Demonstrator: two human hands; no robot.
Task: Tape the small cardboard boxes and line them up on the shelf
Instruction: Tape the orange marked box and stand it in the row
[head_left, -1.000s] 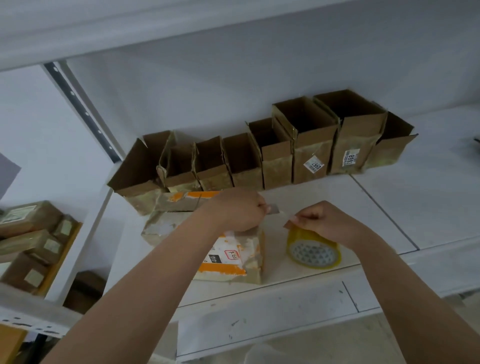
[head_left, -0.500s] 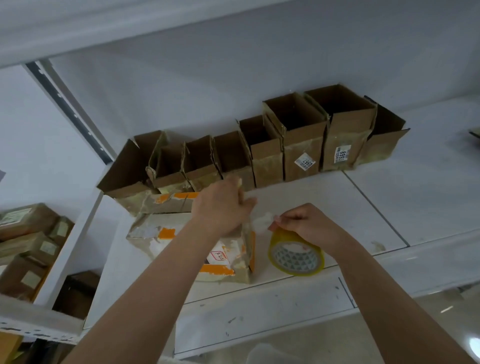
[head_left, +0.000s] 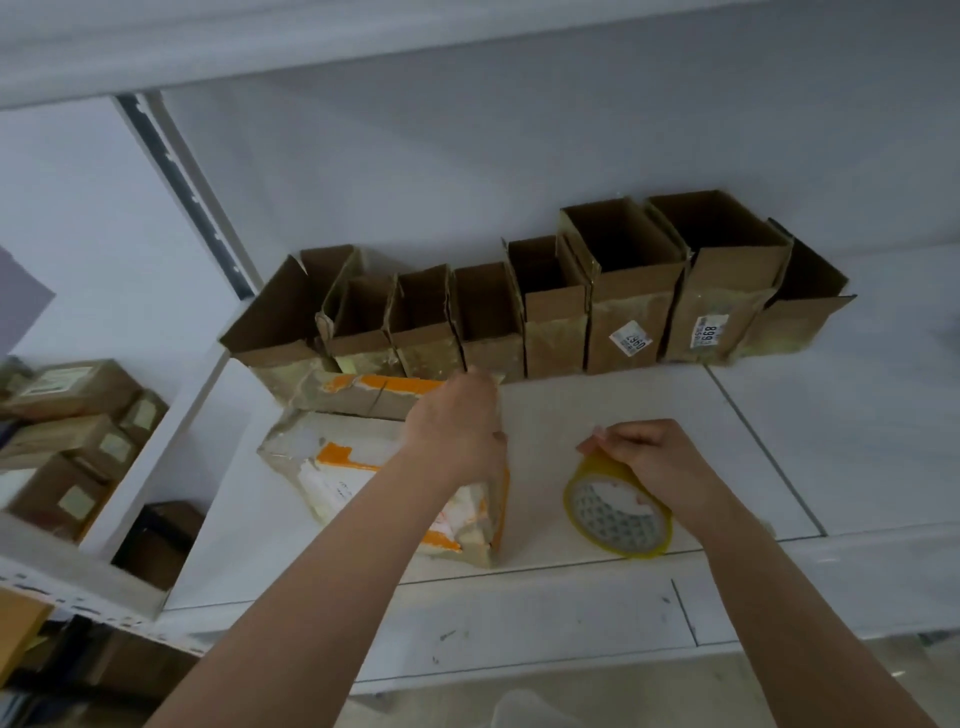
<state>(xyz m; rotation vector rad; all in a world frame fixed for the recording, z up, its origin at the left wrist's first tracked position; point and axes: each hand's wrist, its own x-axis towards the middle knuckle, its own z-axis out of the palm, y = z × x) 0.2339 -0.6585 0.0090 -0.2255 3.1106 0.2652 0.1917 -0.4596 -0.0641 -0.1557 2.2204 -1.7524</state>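
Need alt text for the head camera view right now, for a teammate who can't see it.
A person's left hand presses on a worn orange-and-white cardboard box while the right hand grips a yellow tape roll on a white shelf. Open brown boxes line its back.

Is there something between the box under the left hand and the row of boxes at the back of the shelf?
Yes. A flat orange-marked carton lies between the box under the left hand and the left part of the row of open boxes. The right hand grips the tape roll off to the side.
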